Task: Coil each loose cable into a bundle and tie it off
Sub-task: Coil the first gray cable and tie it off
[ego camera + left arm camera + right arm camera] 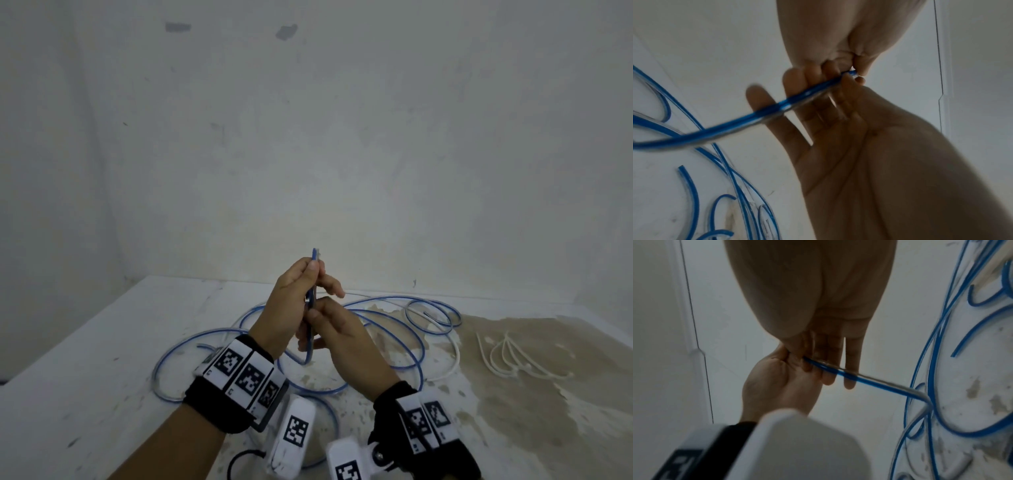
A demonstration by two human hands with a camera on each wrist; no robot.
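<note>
A long blue cable (376, 308) lies in loose loops on the white table (102, 342). One stretch of it is lifted off the surface and stands nearly upright between my hands. My left hand (315, 270) pinches it near the top, and the cable's tip pokes out above the fingers. Just below, my right hand (313, 313) pinches the same stretch between thumb and fingers. The left wrist view has the cable (735, 126) crossing my left hand's fingers (793, 84). From the right wrist, the cable (879, 386) leaves my right hand (807, 360) and bends down to the loops.
A white cable (455, 356) curves along the right side of the blue loops. Several white zip ties (507, 356) lie further right on a brown-stained patch of the table. A bare wall stands close behind, and the table's left edge falls away near my left forearm.
</note>
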